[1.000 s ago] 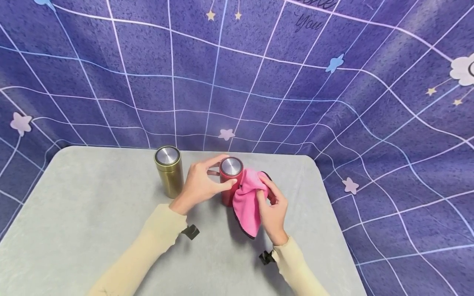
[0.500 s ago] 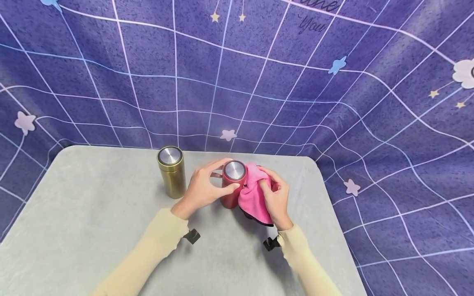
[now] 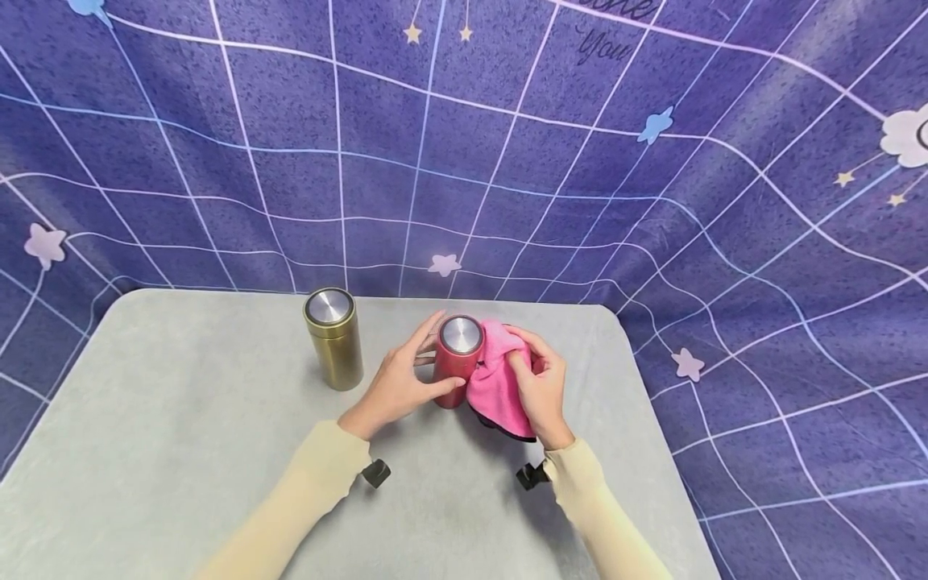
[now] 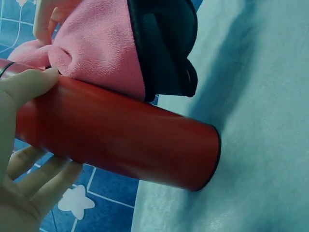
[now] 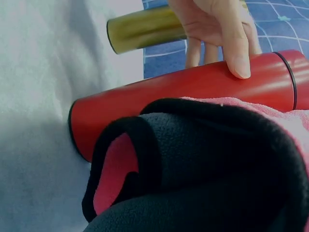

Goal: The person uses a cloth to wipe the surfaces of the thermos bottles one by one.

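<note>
A red thermos (image 3: 451, 372) with a steel-topped lid stands upright on the table. My left hand (image 3: 395, 388) holds it from the left, thumb across the front and fingers behind; in the left wrist view the thumb and fingertips touch its red body (image 4: 120, 130). My right hand (image 3: 544, 391) grips a bunched pink cloth (image 3: 499, 395) against the right side of the thermos. The cloth's dark underside (image 5: 203, 154) and black edging show in the right wrist view, where the right hand itself is hidden.
A gold thermos (image 3: 337, 354) stands upright left of the left hand. The grey table (image 3: 217, 403) ends at a purple grid-patterned curtain (image 3: 377, 185) behind and to the right. Black wrist mounts (image 3: 376, 473) hang by both sleeves.
The right hand has shifted the cloth up and slightly right along the thermos, then kept still. The left thumb has slid lower on the thermos, and the left fingers have spread a little.
</note>
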Demonstrator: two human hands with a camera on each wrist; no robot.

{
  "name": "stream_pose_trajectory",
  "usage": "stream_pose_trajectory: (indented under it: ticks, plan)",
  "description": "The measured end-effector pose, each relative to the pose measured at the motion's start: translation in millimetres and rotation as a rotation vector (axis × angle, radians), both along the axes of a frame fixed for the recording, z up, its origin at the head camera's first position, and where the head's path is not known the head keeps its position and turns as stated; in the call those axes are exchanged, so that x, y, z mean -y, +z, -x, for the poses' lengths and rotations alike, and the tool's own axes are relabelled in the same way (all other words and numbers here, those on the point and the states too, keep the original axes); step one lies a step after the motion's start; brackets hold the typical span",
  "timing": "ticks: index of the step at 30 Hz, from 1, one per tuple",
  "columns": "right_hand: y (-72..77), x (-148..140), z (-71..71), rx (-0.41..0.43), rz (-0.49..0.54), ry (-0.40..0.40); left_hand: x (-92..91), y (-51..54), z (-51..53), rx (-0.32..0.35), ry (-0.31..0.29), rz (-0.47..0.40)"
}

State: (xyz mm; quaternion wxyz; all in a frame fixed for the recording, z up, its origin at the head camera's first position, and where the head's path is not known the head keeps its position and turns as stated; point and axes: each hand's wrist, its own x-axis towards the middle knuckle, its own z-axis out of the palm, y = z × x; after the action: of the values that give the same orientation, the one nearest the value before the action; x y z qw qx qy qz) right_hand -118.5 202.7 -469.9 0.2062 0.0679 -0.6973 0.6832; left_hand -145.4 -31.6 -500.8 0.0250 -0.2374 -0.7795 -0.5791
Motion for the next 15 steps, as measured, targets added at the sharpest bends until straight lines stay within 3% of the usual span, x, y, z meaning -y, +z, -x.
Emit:
stream_pose_trajectory:
  ticks: [7,11,15]
  plan:
    - [3.0,-3.4,4.1,0.053,0.066,0.059,-1.8,-3.2,-1.4,0.033,0.056,0.032]
    - [4.0,-7.0,6.0,0.110,0.102,0.118,-3.8,-2.7,-0.7,0.013,0.056,0.016]
    - [4.4,-9.3,4.6,0.114,0.083,0.163,-5.5,-2.1,-1.0,-0.005,0.052,0.002]
